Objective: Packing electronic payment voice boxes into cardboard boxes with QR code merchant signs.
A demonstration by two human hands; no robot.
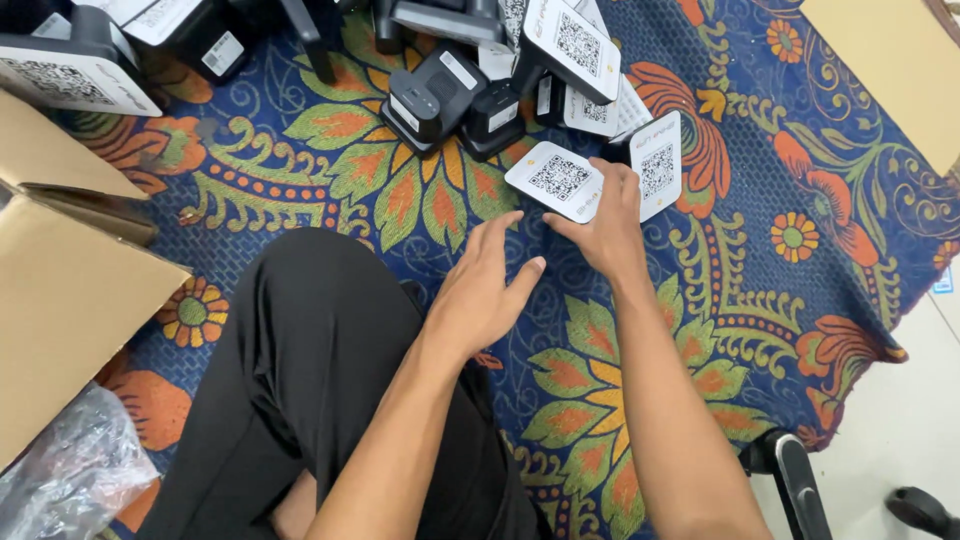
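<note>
1. ok, my right hand [600, 225] is on the white-faced stand [562, 180], fingers over its near right edge, thumb side tucked under. grip looks begun but not closed, so i'd call it touching, not yet clamped.
2. left hand [485, 290] hovers released just near-left of it, fingers spread, palm down, holding nothing, above the patterned rug [800, 240].
3. the stand sits mid-scene, slightly far of both hands, tilted w/ its white square face up. a second white-faced stand [657, 165] is upright just to its right, touching or nearly so, can't tell which.
4. handling, my guess: hard plastic shell, stiff, no give. small enough for one hand, prob light to moderate w/ a black base heavier than the face plate. glossy face likely a bit slick.
5. best hold imo: pinch across the two side edges of the white plate, or cup the black body under it. avoid pressing on the printed face centre.
6. fragility: prob takes a knock on a soft rug, but corners & face could scuff against its neighbours.
7. far of it lies a pile of black units [450, 95] and more white-faced ones [572, 45], packed close.
8. left edge: cardboard box [70, 300]; a clear plastic bag [70, 470] at near left. my black-trousered knee [310, 350] is near-left of the left hand.
</note>
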